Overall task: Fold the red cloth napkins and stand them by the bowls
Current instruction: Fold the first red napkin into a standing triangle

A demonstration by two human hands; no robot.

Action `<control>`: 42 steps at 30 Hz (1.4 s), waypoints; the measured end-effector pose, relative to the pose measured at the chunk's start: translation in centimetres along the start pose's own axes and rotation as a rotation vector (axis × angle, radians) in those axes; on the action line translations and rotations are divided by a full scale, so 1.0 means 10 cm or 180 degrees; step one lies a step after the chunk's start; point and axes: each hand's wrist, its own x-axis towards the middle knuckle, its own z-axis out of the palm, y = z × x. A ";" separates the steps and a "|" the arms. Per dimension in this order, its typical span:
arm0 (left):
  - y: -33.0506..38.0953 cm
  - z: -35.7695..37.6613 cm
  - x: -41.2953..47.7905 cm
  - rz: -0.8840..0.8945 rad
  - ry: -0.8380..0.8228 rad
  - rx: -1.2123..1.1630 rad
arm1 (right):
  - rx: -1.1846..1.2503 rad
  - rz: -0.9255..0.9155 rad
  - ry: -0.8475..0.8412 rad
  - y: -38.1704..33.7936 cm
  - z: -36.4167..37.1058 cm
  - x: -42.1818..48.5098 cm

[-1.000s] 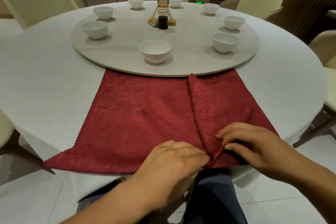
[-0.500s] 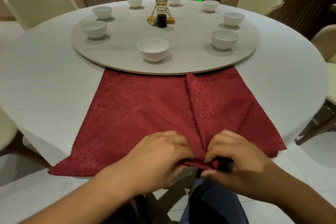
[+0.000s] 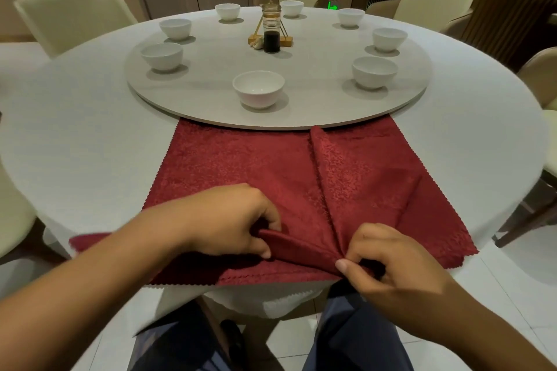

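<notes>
At the near worktop (image 3: 90, 159) edge, the left hand (image 3: 229, 220) has shifted leftward since a moment ago, its fingers (image 3: 271, 221) pinching a fresh pleat in the red napkin (image 3: 241, 169), while the right hand (image 3: 388, 262) stays clamped on the first fold. Pleating is likely just under way. Beyond, the nearest bowl (image 3: 258, 89) waits on the turntable (image 3: 316, 93); nothing blocks the way.

One head-worn view, wide-angle, looking forward and down. Left hand (image 3: 229, 220) and right hand (image 3: 388, 268) sit close beneath the lens, low in frame; beyond them the round table (image 3: 90, 141) stretches away, chairs (image 3: 75, 18) ringing its far side.
</notes>
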 end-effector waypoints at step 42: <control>-0.34 -0.01 1.39 -0.1411 0.1499 -0.1689 | -0.0034 0.0761 0.0228 0.61 -0.40 0.00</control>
